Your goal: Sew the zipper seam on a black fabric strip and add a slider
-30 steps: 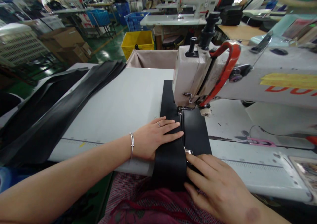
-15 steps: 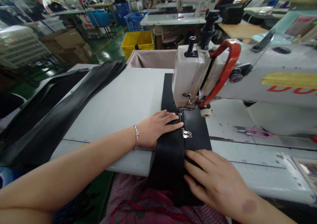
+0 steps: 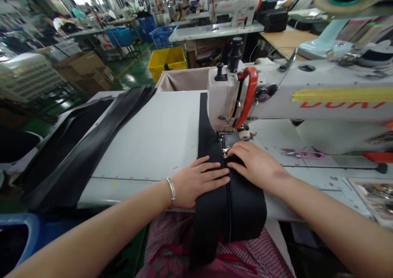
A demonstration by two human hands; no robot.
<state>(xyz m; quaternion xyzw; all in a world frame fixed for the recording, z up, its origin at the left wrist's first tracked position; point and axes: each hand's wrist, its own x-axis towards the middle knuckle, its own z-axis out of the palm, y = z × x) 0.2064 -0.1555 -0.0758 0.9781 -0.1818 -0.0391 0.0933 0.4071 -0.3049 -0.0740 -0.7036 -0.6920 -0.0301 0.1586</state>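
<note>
Background: a yellow bin (image 3: 168, 61), with a blue crate (image 3: 161, 37) behind it; cardboard boxes (image 3: 87, 67) beside a pale slatted crate (image 3: 30, 75); a second sewing machine (image 3: 245, 8) on a pale table (image 3: 196, 33). Foreground: pink-handled snips (image 3: 308, 154), lying flat; a blue tub (image 3: 33, 233), partly in view.

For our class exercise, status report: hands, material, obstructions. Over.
Left hand flat on black sheet material. Right hand at silver metal fitting. Fitting near presser foot of white sewing machine, possibly in the way.

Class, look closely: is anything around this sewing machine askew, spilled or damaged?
Two small oddities: a yellow strip partly covers the red lettering on the sewing machine, and dark specks dot the pale worktop under its arm.
</note>
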